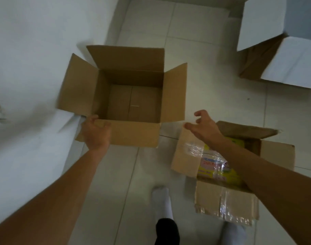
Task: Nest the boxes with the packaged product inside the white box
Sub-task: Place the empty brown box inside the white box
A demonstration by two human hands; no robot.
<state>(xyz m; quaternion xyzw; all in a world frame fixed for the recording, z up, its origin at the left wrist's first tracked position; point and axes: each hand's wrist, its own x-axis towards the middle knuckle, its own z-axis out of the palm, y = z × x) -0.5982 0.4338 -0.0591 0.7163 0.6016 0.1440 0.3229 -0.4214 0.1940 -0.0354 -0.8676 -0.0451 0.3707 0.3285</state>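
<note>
An empty brown cardboard box (133, 133) stands open on the tiled floor, all flaps spread. My left hand (96, 133) grips its near-left corner at the front flap. A smaller brown box (184, 154) sits at the lower right, flaps open, with a yellow packaged product (214, 167) in clear wrap inside. My right hand (204, 128) hovers over that box's far-left corner, fingers spread, holding nothing. The white box (292, 64) lies at the top right, its opening partly visible.
A white wall (27, 50) runs along the left, close to the big box. My feet in white socks (161, 200) stand on the floor tiles between the boxes. Bare tiles (213, 76) lie between the brown boxes and the white box.
</note>
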